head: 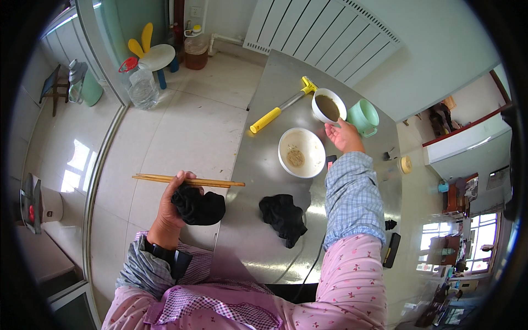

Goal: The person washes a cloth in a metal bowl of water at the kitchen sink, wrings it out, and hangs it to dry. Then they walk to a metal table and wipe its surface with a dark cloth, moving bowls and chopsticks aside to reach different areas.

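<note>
My left hand [171,204] is off the left side of the metal table [251,235], holding a pair of wooden chopsticks [206,182] together with a bunched black cloth [204,208]. My right hand [344,136] reaches across the table to a white bowl of dark brown liquid [327,106]. Its thumb is at the near rim and its fingers are against the bowl's outside. Nearer to me stands a second white bowl [301,152] with some pale, wet residue at the bottom. Another crumpled black cloth [284,220] lies on the table.
Behind the bowls lies a yellow-handled scraper [284,107]. A pale green mug [364,117] stands right of the liquid-filled bowl. Partly behind my right sleeve is a small dark object [331,161]. A black cable [315,264] runs over the near edge; a white radiator [321,35] is beyond the table.
</note>
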Available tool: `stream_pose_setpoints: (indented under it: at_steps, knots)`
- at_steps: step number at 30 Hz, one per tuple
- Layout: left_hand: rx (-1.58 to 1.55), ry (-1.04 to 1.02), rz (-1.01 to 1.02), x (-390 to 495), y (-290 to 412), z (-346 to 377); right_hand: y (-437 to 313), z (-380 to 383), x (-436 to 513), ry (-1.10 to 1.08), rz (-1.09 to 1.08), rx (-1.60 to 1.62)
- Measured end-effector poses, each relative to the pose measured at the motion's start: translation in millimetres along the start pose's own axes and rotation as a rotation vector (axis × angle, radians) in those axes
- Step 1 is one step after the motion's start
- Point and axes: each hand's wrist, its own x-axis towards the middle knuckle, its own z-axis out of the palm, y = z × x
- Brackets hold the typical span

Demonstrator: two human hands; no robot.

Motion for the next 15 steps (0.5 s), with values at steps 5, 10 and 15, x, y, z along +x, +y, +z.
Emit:
stream_pose_setpoints:
  at_steps: [5, 10, 15]
  knots:
    - [-0.016, 0.026, 0.015, 7.6, 0.3, 1.7, 1.0, 1.6, 9.7, -0.019, 0.009, 0.054]
    - [0.012, 0.05, 0.011, 12.1, -0.8, 2.4, -0.3, 5.0, 5.5, 0.001, -0.082, -0.092]
    - [0.025, 0.034, -0.003, 9.5, 1.4, 3.8, -10.3, 11.7, -8.8, 0.011, -0.11, -0.124]
